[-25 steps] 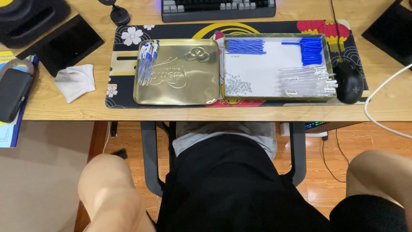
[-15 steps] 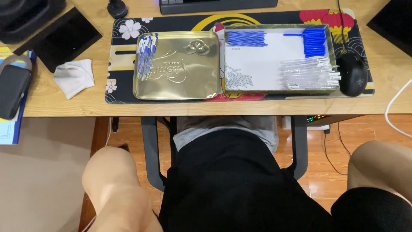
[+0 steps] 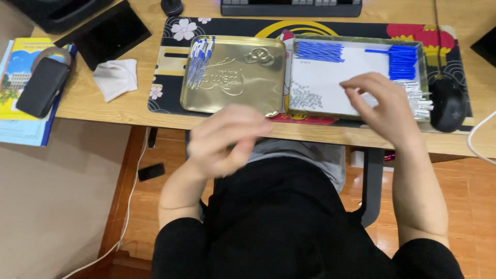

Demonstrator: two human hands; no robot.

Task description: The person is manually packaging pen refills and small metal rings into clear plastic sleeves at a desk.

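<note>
Lid (image 3: 232, 77) lies left of tray (image 3: 356, 41), both on mat (image 3: 170, 57); mouse (image 3: 447, 101) right of tray, cloth (image 3: 116, 77) left of mat.

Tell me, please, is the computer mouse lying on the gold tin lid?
No, the computer mouse sits at the mat's right end, apart from the gold tin lid.

A shallow rectangular tray (image 3: 356, 41) with a white floor lies flat on the counter, holding one row of blue sticks (image 3: 319, 51) at top left, a blue stack (image 3: 403, 62) at top right and clear pieces (image 3: 421, 101) at right.
</note>
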